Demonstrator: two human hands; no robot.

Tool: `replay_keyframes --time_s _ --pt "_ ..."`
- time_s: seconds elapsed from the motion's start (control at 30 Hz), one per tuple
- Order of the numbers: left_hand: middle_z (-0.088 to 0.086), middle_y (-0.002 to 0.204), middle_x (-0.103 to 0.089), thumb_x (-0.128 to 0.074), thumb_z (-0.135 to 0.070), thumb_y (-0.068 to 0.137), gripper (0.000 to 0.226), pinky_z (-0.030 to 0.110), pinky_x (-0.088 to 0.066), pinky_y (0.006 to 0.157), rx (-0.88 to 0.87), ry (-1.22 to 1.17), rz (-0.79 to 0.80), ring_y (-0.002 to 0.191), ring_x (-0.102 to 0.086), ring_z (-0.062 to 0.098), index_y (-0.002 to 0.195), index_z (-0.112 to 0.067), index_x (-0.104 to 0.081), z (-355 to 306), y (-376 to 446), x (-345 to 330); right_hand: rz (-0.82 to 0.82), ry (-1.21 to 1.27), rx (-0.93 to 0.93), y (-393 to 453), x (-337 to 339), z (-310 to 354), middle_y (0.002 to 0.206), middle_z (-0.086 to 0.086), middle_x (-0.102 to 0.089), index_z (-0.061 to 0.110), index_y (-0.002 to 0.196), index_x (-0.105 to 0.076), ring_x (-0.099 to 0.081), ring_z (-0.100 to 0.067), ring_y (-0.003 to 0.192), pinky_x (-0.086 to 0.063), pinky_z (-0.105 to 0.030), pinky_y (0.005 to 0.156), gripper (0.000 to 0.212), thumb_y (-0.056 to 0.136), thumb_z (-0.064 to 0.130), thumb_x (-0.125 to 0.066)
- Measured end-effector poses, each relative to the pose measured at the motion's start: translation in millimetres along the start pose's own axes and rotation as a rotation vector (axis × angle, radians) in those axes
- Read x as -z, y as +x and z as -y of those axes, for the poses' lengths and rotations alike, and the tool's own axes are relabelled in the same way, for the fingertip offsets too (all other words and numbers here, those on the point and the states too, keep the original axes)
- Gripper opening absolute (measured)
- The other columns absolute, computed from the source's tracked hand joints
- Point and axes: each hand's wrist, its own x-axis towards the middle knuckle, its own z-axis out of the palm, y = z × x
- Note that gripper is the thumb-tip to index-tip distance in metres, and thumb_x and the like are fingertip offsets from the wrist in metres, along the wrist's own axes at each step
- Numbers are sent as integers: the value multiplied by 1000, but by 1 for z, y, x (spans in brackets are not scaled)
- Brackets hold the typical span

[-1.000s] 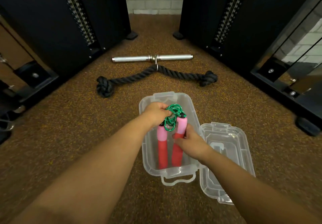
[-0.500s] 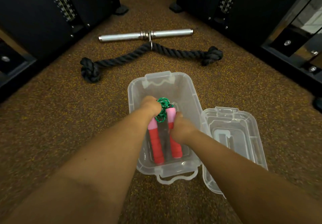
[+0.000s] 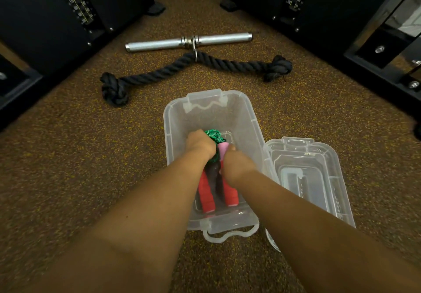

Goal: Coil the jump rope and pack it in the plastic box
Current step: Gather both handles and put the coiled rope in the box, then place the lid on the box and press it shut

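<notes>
The jump rope has two red and pink handles and a bunched green cord. It lies inside the clear plastic box on the floor, handles side by side and pointing toward me. My left hand grips the green cord at the handles' far ends. My right hand is closed around the right handle just below its pink tip. Both hands are down inside the box. Much of the cord is hidden under my hands.
The box's clear lid lies upside down on the floor, touching the box's right side. A black knotted rope and a steel bar handle lie beyond the box. Black gym machine frames stand on both sides.
Both hands have sunk deeper into the box with the jump rope, and the handles now rest on its bottom. My head has come closer and tilted down.
</notes>
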Motion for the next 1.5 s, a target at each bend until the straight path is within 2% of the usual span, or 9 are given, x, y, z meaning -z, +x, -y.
replay_keyframes --time_s 0.3,0.47,0.57,0.63,0.87,1.0,1.17,1.3,1.5 --pt "15 125 -60 -79 -38 65 70 43 -46 98 21 -121 40 118 -54 35 123 -10 -53 0 -21 2 -133 -284 190 -41 25 5 124 -20 -58 -2 132 -38 -58 -38 112 -47 -43 87 40 92 -2 -34" --pt "17 138 -48 -61 -19 83 53 43 -36 108 -137 -217 5 130 -43 34 133 -11 -45 -22 -66 22 -227 -256 525 -92 67 -25 94 -13 -66 20 133 -43 -66 -34 84 -51 -38 66 51 87 0 -45" --pt "10 152 -33 -50 -10 91 58 37 -23 117 -321 -295 -36 141 -29 25 145 -13 -31 -46 -116 29 -366 -93 599 -133 100 -68 100 -2 -73 25 125 -59 -67 -15 87 -52 -26 77 40 90 7 -56" --pt "5 152 -34 -48 -7 90 54 28 -20 116 -482 -327 -56 141 -29 20 143 -15 -37 -60 -151 25 -434 29 538 -153 114 -104 101 12 -70 23 116 -66 -63 1 89 -43 -9 79 29 90 11 -59" --pt "0 151 -35 -42 -5 90 48 15 -13 113 -905 -242 130 142 -25 12 136 -16 -46 -81 -236 -35 -502 338 138 -168 82 -211 95 15 -69 28 107 -66 -65 1 86 -47 -13 74 25 90 11 -58" --pt "2 155 -26 -43 -11 92 49 23 -15 115 -810 -33 322 145 -19 15 141 -17 -39 -64 -245 -82 -399 427 -25 -159 58 -242 108 3 -67 19 117 -61 -64 -13 98 -43 -22 81 29 89 11 -58" --pt "0 162 5 -48 -23 93 72 37 -9 121 -548 306 504 149 3 20 152 -23 -7 -32 -239 -126 -216 458 -199 -154 40 -265 133 -5 -53 18 138 -43 -48 -23 124 -41 -37 102 48 91 21 -55" --pt "4 158 25 -39 -35 95 76 41 2 120 -568 491 526 145 21 21 150 -16 9 -18 -240 -143 -146 550 -263 -151 30 -275 145 -7 -44 21 144 -32 -44 -24 130 -39 -48 107 58 91 27 -54" --pt "3 153 34 -41 -43 93 85 44 3 120 -530 582 572 142 28 22 148 -19 18 -22 -240 -149 -111 745 -255 -152 22 -266 103 5 -70 34 90 -63 -65 -16 97 -52 -39 88 27 87 10 -50"
